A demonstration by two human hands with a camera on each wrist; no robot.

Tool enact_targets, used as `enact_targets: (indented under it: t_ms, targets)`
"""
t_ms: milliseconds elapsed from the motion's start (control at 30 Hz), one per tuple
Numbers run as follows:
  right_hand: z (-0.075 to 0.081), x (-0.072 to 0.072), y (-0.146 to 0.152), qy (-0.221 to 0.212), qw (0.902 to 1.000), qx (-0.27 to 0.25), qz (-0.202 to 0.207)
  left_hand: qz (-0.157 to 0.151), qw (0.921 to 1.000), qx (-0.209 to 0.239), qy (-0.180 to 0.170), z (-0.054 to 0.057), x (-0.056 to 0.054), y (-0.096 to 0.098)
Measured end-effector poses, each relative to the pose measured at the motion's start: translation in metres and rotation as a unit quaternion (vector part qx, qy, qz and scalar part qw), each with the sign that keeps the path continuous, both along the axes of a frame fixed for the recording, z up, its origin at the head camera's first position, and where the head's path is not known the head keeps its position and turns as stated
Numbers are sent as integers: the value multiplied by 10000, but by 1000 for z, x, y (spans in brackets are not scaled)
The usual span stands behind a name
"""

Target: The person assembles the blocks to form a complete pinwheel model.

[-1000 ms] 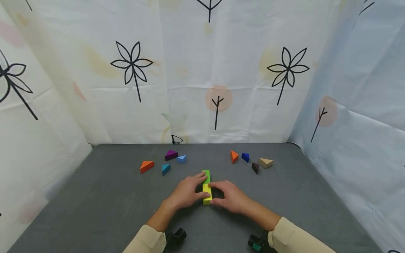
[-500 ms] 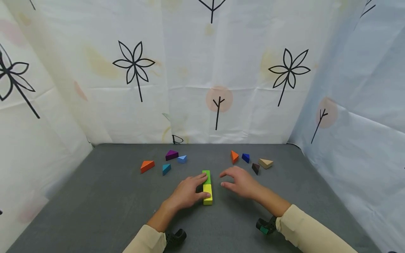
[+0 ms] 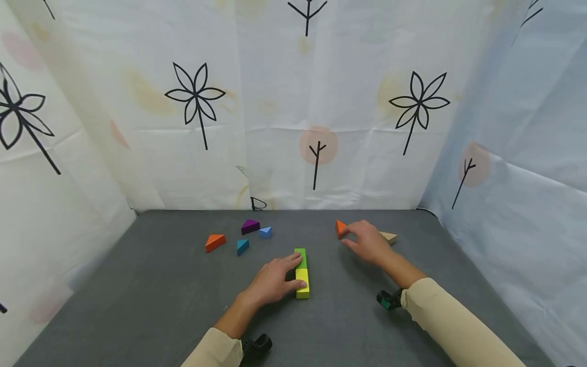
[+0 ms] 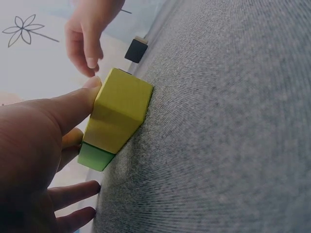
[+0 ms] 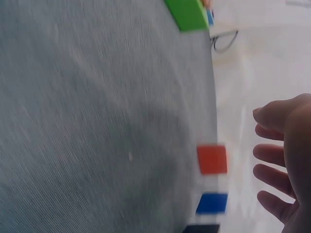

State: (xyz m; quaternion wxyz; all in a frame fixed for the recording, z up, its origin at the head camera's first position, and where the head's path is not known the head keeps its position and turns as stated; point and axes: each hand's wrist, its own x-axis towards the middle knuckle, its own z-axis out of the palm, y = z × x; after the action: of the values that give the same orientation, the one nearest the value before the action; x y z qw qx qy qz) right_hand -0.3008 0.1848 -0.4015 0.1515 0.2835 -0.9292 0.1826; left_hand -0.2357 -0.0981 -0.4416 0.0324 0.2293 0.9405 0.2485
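My left hand [image 3: 270, 283] lies over two blocks standing end to end on the grey table. Its thumb touches the top of the yellow block [image 3: 302, 285]; a finger rests on the green block [image 3: 300, 252]. The other fingers stretch out in the left wrist view. My right hand [image 3: 368, 243] hovers beside an orange triangular block [image 3: 340, 228] with nothing in its grasp, fingers loosely bent. It hides the blue and dark triangles in the head view. The right wrist view shows the blue block [image 5: 212, 203] and the dark block [image 5: 203, 228] below the fingers.
To the left lie an orange-red triangle [image 3: 215, 242], a purple one [image 3: 250, 227], a light blue one [image 3: 265, 232] and a teal one [image 3: 242, 247]. A tan triangle [image 3: 389, 237] sits right of my right hand. White patterned cloth walls surround the grey table [image 3: 151, 285].
My right hand has let go of the yellow block and moved right and away from me to the right-hand triangles. My left hand has stayed on the two blocks.
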Motion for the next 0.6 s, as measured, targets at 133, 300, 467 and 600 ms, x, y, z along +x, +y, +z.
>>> enact_targets:
  t_ms: [133,300,467,600]
  targets:
    - [-2,-11,9,-136,9994,100,-311,13,10000,21,-42,-1,0,0]
    - [-6,-26,19,-371,9960,376,-725,37,9999,4,-108,-1,-1,1]
    - [-10,-39,27,-736,9907,636,-956,53,9998,-9,-209,1,-1,1]
    - [-11,-43,31,-1001,9869,716,-1039,55,9996,12,-264,1,-1,1]
